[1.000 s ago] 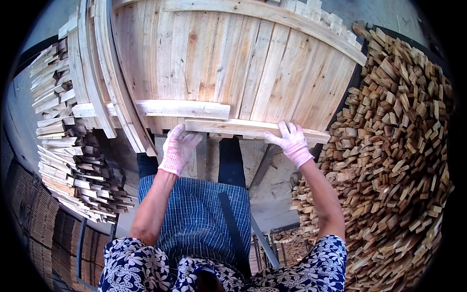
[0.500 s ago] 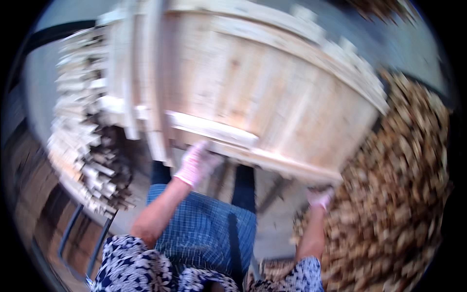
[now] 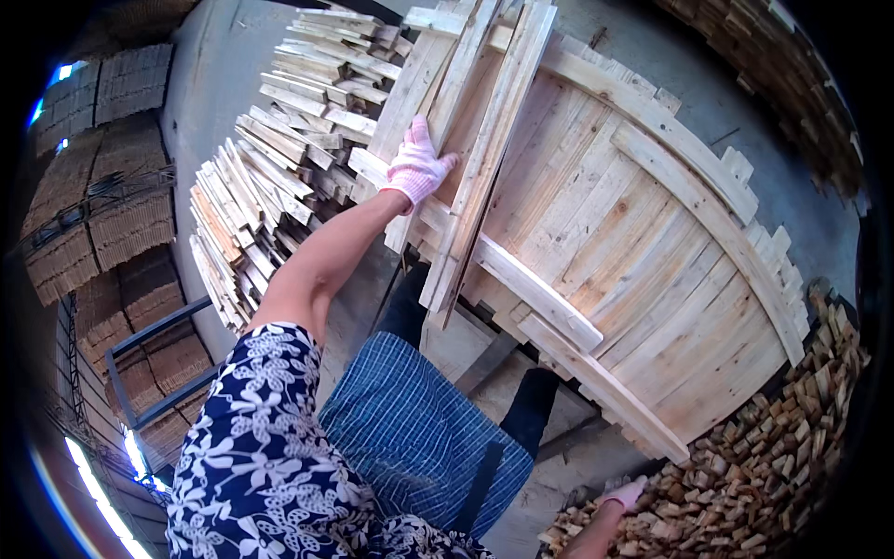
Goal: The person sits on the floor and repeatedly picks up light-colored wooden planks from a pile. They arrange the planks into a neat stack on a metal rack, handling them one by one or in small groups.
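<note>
My left hand (image 3: 419,172), in a pinkish-white glove, rests at the left end of a wooden plank worktop (image 3: 596,214). Its fingers are stretched out and the thumb is spread, beside a long wooden strip (image 3: 494,158) lying across the worktop. At the lower right, my right hand (image 3: 626,494), also gloved, reaches to the edge of a heap of small wood blocks (image 3: 717,494). Its fingers are small and partly lost among the blocks, so whether it grips one cannot be made out. A short wooden batten (image 3: 538,291) lies along the worktop's near side.
Stacked thin wood slats (image 3: 251,224) stand left of the worktop. Further left are brown stacked bundles (image 3: 102,196) and a blue metal frame (image 3: 158,363). Another wood stack (image 3: 773,84) lies at the far right. Curved battens (image 3: 708,186) edge the worktop's far side.
My left hand has moved up from the worktop's near edge onto its left end. My right hand has gone from the near right corner down to the block heap. The view has turned.
</note>
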`<state>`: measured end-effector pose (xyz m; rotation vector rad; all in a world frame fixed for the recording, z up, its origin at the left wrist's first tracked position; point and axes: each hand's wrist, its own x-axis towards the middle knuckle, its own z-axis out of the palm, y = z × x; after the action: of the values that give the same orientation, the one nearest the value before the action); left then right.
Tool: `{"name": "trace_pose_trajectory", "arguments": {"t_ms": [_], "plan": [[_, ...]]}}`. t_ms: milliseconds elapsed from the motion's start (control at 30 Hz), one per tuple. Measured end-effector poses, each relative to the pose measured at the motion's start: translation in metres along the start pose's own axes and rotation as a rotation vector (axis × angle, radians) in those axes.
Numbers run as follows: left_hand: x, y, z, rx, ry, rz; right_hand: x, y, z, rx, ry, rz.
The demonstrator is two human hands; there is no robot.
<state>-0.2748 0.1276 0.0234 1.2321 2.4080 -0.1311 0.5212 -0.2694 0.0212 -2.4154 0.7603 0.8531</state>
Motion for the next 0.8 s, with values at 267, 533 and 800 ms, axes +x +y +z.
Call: {"name": "trace_pose_trajectory", "arguments": {"t_ms": [267, 533, 800], "plan": [[-0.037, -0.019, -0.047, -0.539, -0.187, -0.073, -0.364, 0.012, 0.17, -0.638, -0.647, -1.015], [0.018, -0.045, -0.02, -0.187, 0.002, -0.035, -0.622, 0.079, 0.439, -0.878, -0.975, -1.192], [0.011, -0.038, 0.006, -0.124, 0.131, 0.043, -0.565, 0.073, 0.405, -0.439, -0.909, -1.084]]}}
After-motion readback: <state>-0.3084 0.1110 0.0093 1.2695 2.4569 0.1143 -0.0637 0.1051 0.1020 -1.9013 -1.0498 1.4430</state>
